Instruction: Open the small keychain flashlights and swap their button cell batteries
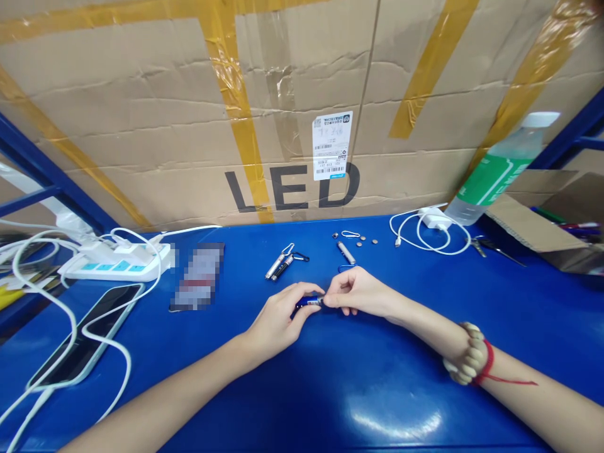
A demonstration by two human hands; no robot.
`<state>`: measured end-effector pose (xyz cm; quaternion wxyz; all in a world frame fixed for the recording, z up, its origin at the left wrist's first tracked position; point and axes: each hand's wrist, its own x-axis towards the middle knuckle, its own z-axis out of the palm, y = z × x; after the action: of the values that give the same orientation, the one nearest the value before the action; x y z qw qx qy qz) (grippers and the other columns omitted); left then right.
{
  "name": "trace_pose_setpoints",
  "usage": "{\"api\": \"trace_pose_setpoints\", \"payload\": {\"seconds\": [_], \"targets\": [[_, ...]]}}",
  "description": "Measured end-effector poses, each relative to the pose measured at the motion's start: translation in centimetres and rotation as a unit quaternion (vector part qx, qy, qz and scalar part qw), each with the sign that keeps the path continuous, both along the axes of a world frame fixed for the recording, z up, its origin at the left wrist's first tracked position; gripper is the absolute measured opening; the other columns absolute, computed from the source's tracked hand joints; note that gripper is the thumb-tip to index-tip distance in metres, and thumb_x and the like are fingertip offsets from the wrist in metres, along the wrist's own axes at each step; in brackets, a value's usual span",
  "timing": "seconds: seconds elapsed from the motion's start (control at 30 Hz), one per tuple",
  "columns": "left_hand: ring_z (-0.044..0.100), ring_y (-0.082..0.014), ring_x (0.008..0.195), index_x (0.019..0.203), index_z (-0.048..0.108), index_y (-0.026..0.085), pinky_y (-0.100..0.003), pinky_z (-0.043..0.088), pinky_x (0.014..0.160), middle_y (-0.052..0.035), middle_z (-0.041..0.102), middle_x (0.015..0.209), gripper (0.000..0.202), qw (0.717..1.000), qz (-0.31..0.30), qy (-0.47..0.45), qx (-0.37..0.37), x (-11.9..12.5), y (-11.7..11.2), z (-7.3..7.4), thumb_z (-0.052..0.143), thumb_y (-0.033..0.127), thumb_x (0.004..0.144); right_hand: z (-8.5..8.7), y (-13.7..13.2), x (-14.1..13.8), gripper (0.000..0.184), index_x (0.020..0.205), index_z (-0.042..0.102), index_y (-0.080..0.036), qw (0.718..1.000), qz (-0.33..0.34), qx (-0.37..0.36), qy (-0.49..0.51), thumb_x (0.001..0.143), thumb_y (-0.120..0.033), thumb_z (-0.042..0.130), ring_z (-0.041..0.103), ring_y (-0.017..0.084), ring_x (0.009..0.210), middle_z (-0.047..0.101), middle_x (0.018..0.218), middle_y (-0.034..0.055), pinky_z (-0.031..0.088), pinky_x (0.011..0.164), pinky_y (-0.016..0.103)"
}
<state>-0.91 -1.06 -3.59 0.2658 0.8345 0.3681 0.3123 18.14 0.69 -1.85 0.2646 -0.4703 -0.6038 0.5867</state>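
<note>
A small blue tube like a mini flashlight [309,302] lies level between my two hands, just above the blue table. My left hand [276,318] is closed around its left part with thumb and fingers. At its right end my right hand [361,292] pinches with the fingertips, which hide that end. Beyond my right hand are a silver tube [346,253], a blue carabiner [346,268] partly covered by the hand, a silver carabiner [350,234] and several button cells [374,241]. Farther left lie a silver mini flashlight [274,267] and a black one [283,267], both with carabiner clips.
A large cardboard box [292,82] walls off the back. On the left are a power strip [123,264], white cables, a phone [87,336] and a blurred flat item [198,277]. On the right stand a bottle [500,170], a charger [435,218] and an open carton [533,226].
</note>
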Motion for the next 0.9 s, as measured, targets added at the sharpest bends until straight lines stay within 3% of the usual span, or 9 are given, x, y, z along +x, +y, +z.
{"api": "trace_pose_setpoints", "payload": {"seconds": [0.13,0.3,0.6,0.7,0.8,0.9], "targets": [[0.06,-0.0147,0.091,0.108,0.055,0.019,-0.023,0.047,0.08,-0.0039,0.064,0.103,0.022,0.999,-0.035,-0.008,0.021,-0.09,-0.19,0.18,0.048,0.018,0.087,-0.32,0.11,0.05,0.029,0.057,0.062,-0.012,1.0,-0.005,-0.006,-0.003,0.051,-0.035,0.078,0.046,0.005,0.042,0.053,0.045,-0.0041,0.033,0.037,0.016],[0.059,-0.0149,0.079,0.103,0.06,0.018,-0.024,0.047,0.075,-0.0044,0.067,0.086,0.021,0.996,-0.073,-0.007,0.056,-0.2,-0.17,0.41,0.045,0.017,0.088,-0.67,-0.28,-0.34,0.028,0.052,0.059,-0.013,1.0,-0.006,0.014,0.015,0.05,-0.033,0.078,0.043,0.004,0.038,0.05,0.041,-0.0056,0.032,0.037,0.016],[0.054,-0.0153,0.07,0.097,0.061,0.015,-0.027,0.046,0.067,-0.0059,0.064,0.078,0.023,0.993,-0.012,0.02,0.114,-0.09,0.16,-0.37,0.04,0.022,0.09,-0.83,-0.29,-0.49,0.038,0.057,0.058,-0.013,0.996,-0.03,0.087,-0.019,0.053,-0.046,0.076,0.048,0.007,0.042,0.057,0.051,-0.001,0.037,0.041,0.019],[0.055,-0.015,0.071,0.097,0.061,0.016,-0.026,0.046,0.067,-0.0051,0.063,0.078,0.023,0.995,0.014,0.021,0.101,0.02,0.14,-0.36,0.04,0.021,0.09,-0.71,-0.39,-0.42,0.036,0.068,0.063,-0.013,0.98,-0.047,0.191,-0.023,0.06,-0.047,0.073,0.05,0.008,0.045,0.06,0.06,0.0007,0.04,0.044,0.021],[0.056,-0.0152,0.075,0.096,0.061,0.016,-0.026,0.046,0.07,-0.0052,0.063,0.082,0.022,0.996,0.026,0.019,0.079,0.11,0.06,-0.18,0.04,0.018,0.09,-0.6,-0.6,-0.21,0.027,0.077,0.067,-0.016,0.929,-0.047,0.363,-0.051,0.069,-0.042,0.07,0.052,0.008,0.051,0.062,0.073,0.0022,0.043,0.05,0.022],[0.058,-0.0156,0.078,0.099,0.059,0.017,-0.026,0.046,0.074,-0.0056,0.064,0.087,0.022,0.998,0.034,0.008,0.059,0.16,0.0,-0.09,0.04,0.018,0.089,-0.72,-0.66,0.18,0.021,0.083,0.069,-0.019,0.883,-0.02,0.464,-0.073,0.078,-0.038,0.062,0.055,0.009,0.059,0.063,0.078,0.003,0.044,0.054,0.021]]}}
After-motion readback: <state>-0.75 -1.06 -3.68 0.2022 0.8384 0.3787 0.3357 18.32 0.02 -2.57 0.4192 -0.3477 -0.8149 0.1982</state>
